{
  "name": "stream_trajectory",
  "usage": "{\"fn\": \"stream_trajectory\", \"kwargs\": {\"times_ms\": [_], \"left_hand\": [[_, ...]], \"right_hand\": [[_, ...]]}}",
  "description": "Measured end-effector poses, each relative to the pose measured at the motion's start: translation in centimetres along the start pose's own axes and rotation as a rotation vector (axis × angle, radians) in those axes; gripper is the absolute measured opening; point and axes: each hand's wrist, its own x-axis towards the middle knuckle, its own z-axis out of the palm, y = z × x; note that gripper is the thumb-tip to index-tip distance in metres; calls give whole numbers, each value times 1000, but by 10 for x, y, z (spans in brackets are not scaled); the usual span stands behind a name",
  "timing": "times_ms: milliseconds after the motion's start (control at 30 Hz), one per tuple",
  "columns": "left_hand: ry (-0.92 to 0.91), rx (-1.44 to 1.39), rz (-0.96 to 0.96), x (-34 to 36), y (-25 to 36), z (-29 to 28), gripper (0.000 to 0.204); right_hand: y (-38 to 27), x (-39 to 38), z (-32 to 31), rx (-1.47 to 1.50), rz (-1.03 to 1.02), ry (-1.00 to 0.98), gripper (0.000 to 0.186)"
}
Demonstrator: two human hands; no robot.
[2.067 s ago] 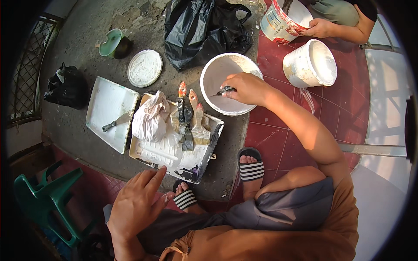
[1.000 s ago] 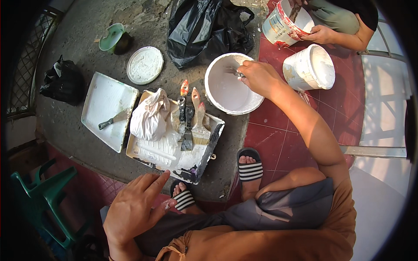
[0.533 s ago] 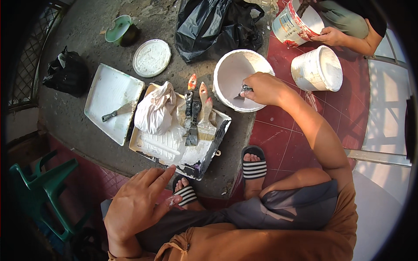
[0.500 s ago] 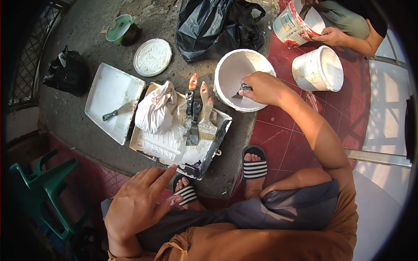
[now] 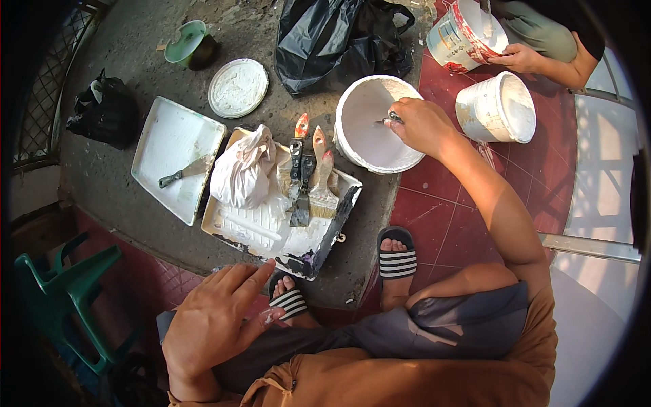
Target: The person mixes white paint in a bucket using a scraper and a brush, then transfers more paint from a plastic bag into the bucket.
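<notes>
The right hand (image 5: 422, 124) has its fingers closed around a small dark tool handle (image 5: 388, 120) inside the white bucket (image 5: 371, 129), which stands on the floor beside the paint tray (image 5: 278, 234). The left hand (image 5: 210, 325) rests open on the knee, holding nothing. With nobody steadying the bucket, a hard stir could tip it or splash white paint on the sandal (image 5: 396, 254).

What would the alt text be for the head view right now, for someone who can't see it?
A crouching person's right hand grips a small tool inside a white bucket of white paint on the ground, while the left hand rests open on the knee. Beside the bucket, a paint tray holds brushes and a white bag. Another person's hand steadies a paint can.
</notes>
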Motion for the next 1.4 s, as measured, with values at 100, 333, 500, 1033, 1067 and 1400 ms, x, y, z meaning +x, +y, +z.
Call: {"fn": "stream_trajectory", "kwargs": {"times_ms": [100, 333, 500, 1033, 1067, 1400], "left_hand": [[3, -4, 7, 1, -1, 1, 62], [34, 7, 36, 1, -3, 3, 62], [17, 9, 14, 2, 0, 0, 61], [59, 22, 56, 3, 1, 3, 59], [67, 26, 62, 3, 1, 3, 59], [30, 33, 56, 3, 5, 0, 60]], "right_hand": [[-8, -5, 4, 95, 10, -67, 30], [-24, -3, -21, 293, 145, 52, 31], [-9, -7, -30, 257, 225, 244, 30], [-6, -18, -24, 145, 64, 181, 27], [-5, -18, -21, 142, 67, 186, 27], [-6, -15, -10, -46, 20, 271, 22]]}}
